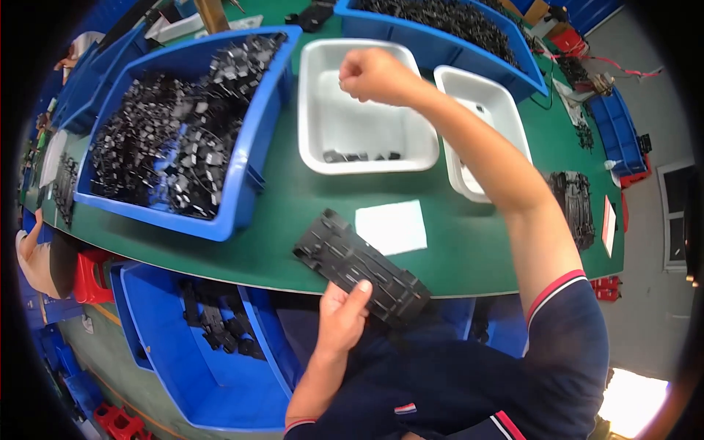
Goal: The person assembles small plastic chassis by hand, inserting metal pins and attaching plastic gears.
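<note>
My left hand [342, 320] grips a long black moulded plastic part [362, 268] by its near side, thumb on top. The part lies slantwise at the table's front edge, its ribbed and slotted face up. Out over a white plastic tub [314, 125], my right hand [375, 76] is closed with its fingers curled together. Whatever those fingers may hold is hidden. A few small black pieces [356, 157] lie along the tub's near side. Just beyond the black part sits a white sheet of paper [391, 226].
A blue bin [238, 172] heaped with small black parts stands at left, another blue bin [433, 40] at the back. Under my right forearm is a second white tub [522, 139]. Stacked black parts [573, 207] lie at right. Below the table edge, a blue crate [183, 359] holds black pieces.
</note>
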`<state>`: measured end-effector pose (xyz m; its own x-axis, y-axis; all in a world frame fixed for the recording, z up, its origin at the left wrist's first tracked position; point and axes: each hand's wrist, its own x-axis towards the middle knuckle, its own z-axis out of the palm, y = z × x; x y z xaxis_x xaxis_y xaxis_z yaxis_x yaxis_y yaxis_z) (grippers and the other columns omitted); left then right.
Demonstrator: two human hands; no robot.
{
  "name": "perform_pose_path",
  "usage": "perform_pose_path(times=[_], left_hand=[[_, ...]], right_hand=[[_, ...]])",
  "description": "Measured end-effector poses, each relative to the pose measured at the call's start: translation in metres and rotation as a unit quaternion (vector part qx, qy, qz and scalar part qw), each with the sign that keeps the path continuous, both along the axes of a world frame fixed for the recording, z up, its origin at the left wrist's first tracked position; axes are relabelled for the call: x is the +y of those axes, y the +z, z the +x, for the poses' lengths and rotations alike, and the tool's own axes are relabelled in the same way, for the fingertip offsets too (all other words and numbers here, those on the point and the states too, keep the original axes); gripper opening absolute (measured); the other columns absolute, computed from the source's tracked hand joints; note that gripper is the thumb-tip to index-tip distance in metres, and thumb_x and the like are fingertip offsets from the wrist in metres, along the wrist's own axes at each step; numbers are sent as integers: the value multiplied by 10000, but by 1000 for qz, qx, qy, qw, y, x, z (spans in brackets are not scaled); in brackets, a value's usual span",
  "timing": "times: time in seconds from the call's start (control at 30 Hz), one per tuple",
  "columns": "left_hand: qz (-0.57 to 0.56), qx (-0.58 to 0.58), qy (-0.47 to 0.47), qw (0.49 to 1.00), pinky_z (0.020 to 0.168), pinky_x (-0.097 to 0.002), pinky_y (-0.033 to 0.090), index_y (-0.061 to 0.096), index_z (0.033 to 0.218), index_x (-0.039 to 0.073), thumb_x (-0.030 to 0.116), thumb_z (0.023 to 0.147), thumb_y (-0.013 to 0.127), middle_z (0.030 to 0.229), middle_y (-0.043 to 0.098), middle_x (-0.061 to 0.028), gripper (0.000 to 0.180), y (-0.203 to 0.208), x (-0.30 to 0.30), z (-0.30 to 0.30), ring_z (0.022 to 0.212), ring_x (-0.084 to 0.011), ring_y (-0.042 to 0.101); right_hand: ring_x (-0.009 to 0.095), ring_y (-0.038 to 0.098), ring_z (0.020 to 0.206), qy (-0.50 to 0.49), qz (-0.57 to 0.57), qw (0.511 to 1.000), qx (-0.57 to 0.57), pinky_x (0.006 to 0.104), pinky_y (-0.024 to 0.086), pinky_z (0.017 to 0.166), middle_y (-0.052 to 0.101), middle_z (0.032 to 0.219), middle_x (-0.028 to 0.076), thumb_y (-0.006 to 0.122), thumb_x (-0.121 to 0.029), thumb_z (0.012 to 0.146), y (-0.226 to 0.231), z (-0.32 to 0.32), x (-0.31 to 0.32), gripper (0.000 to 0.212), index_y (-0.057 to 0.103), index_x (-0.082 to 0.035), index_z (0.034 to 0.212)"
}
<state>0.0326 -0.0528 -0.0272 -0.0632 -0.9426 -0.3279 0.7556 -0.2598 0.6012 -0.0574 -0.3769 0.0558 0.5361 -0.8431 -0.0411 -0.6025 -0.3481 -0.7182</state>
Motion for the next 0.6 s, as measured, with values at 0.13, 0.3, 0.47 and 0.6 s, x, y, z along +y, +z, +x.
perform_pose_path(times=[0.13,0.3,0.47,0.6], left_hand=[[-14,16,12,1000,1029,-411,410,383,1330,-74,59,910,535,1342,479,-220,465,6,-4,-1,1201,-285,520],[-6,12,11,1000,1039,-408,399,364,1351,-66,51,904,520,1345,471,-226,488,10,-5,-1,1214,-296,507],[-14,-24,-19,999,1047,-400,382,336,1371,-54,73,926,507,1366,448,-211,493,16,-8,-5,1248,-285,471],[0,-14,7,1000,949,-365,470,475,1231,-19,64,937,524,1196,586,-134,310,14,-6,-11,1093,-228,586]], right_hand=[[94,604,681,17,44,987,-152,240,495,660,648,771,42,645,-73,796,50,-55,95,159,666,22,921],[93,611,721,-90,214,936,-264,226,505,671,655,804,44,647,-15,820,16,-115,178,161,658,22,976],[124,642,747,-206,298,871,-333,234,539,667,657,842,77,664,-28,831,-24,-136,215,174,631,36,988],[125,644,744,-214,315,868,-320,231,542,658,655,862,81,672,-63,838,-30,-140,226,190,643,31,1000]])
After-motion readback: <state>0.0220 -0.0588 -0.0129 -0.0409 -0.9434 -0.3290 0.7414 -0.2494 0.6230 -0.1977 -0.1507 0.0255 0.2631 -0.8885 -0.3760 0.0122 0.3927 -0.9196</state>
